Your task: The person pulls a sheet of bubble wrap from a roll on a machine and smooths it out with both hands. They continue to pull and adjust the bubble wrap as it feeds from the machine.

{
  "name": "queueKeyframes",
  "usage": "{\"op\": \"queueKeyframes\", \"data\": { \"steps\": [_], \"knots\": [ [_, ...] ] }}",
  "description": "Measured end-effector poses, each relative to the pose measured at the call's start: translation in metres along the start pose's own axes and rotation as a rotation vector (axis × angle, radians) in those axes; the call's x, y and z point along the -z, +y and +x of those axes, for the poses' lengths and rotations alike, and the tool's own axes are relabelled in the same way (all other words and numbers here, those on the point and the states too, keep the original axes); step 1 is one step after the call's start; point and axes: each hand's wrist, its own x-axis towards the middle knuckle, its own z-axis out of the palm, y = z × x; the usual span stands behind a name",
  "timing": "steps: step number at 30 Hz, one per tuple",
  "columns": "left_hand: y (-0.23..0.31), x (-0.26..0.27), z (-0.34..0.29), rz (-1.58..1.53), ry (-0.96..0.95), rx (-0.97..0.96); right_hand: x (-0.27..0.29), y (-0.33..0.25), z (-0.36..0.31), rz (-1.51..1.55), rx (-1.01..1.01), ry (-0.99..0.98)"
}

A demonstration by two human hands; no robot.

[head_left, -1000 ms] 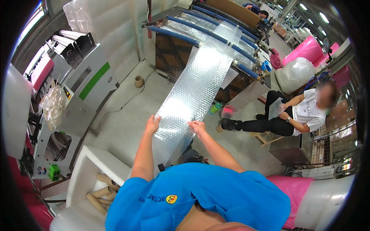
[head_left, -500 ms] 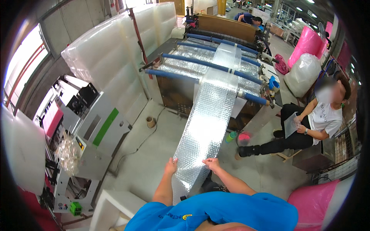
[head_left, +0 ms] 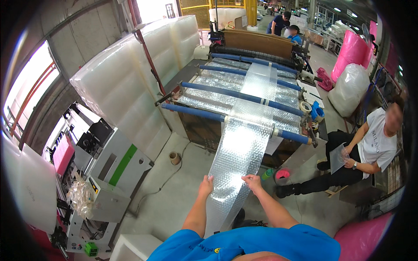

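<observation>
A long strip of clear bubble wrap comes down from the blue rollers toward me, shiny with reflected light. My left hand is closed on its left edge, thumb uppermost. At the right edge, my right hand pinches the film between thumb and fingers. Between my hands the strip hangs fairly flat, and its lower end drops close to my blue shirt. Higher up, the strip passes over the front blue roller of the machine.
A seated co-worker at the right holds a small clear sheet. Near their boots stands a pink tub. A grey machine is on the left, with a cardboard core and a cable on the floor. Wrapped white stacks stand behind.
My view has shifted, so the machine sits lower in the picture. Both hands keep their hold on the bubble wrap and appear nearer the front roller. A distant person now stands more upright.
</observation>
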Motion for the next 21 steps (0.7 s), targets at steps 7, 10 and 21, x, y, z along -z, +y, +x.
{"op": "queueKeyframes", "data": {
  "steps": [7,10,21],
  "knots": [
    [0.014,0.004,0.002,-0.111,0.084,-0.022,0.005,-0.011,0.007,-0.005,0.061,0.060],
    [-0.010,0.003,-0.013,-0.160,0.072,0.004,0.000,-0.018,-0.006,0.048,0.077,0.067],
    [-0.113,0.020,-0.101,-0.143,-0.179,0.107,-0.051,0.047,-0.104,0.074,-0.179,0.001]
  ]
}}
